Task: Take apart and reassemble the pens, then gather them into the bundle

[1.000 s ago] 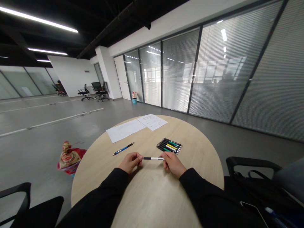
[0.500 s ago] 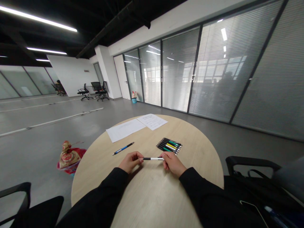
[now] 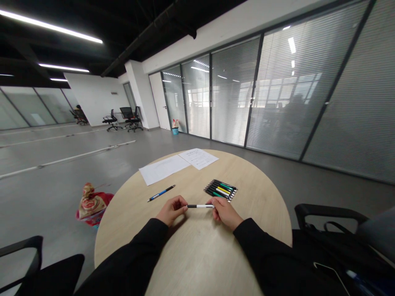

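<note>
A black and white pen [image 3: 200, 206] is held level between my two hands over the near half of the round table [image 3: 191, 255]. My left hand [image 3: 171, 209] pinches its black end between thumb and fingers. The white end is gripped by my right hand [image 3: 224, 211], whose fingers curl round it. Just beyond my right hand lies a row of several pens [image 3: 220, 190], mostly black with green, yellow and white barrels. A single blue and black pen [image 3: 161, 193] rests at a slant beyond my left hand.
Two printed paper sheets [image 3: 165, 169] lie toward the table's far edge. A red and tan bag [image 3: 91, 205] in a bin stands on the floor at left. Black chairs flank the table, one armrest [image 3: 330, 211] close at right, with a phone [image 3: 330, 275] on that side.
The whole view has shifted very slightly. Both hands keep the same grip on the black and white pen, and the other pens lie as before.
</note>
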`<action>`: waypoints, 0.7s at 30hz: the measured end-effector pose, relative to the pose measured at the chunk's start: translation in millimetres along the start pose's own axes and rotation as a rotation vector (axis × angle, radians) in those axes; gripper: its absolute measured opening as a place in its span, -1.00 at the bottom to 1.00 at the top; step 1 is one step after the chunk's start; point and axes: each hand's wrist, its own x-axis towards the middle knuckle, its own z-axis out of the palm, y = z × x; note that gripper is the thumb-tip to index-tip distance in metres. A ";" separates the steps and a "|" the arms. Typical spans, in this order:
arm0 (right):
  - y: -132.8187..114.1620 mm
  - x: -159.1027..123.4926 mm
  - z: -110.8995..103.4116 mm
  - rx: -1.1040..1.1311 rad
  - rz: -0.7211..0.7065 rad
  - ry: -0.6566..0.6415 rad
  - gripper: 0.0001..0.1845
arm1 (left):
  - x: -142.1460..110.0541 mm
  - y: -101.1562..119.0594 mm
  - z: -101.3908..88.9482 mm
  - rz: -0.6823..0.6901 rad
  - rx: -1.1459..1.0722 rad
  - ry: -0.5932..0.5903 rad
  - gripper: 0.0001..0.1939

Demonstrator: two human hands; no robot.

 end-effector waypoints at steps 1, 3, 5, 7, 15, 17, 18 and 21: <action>0.9 0.9 0.3 0.003 -0.004 -0.001 -0.56 | 0.3 -0.5 -0.1 0.003 0.001 0.004 -0.65; 2.6 2.3 0.7 -0.006 -0.019 -0.006 -0.64 | 0.9 -1.3 -0.6 0.009 0.008 0.011 -0.66; 3.5 2.8 0.9 -0.019 -0.032 -0.009 -0.72 | 1.4 -1.5 -0.9 0.013 0.019 0.014 -0.67; 3.5 2.4 1.0 -0.017 -0.040 -0.008 -0.76 | 1.5 -0.5 -0.9 0.016 0.026 0.019 -0.68; 3.1 1.2 1.0 -0.002 -0.072 0.003 -0.77 | -1.1 10.0 -0.4 -0.011 0.116 0.049 -0.68; 4.9 1.8 0.5 -0.010 -0.093 0.001 -0.78 | -1.1 9.7 -1.2 -0.010 0.120 0.055 -0.69; 6.0 2.0 0.2 -0.012 -0.101 -0.001 -0.78 | -0.7 8.7 -1.5 -0.011 0.102 0.056 -0.70; 8.4 2.7 -0.4 -0.011 -0.115 -0.005 -0.79 | 0.6 3.9 -1.7 -0.007 0.027 0.062 -0.70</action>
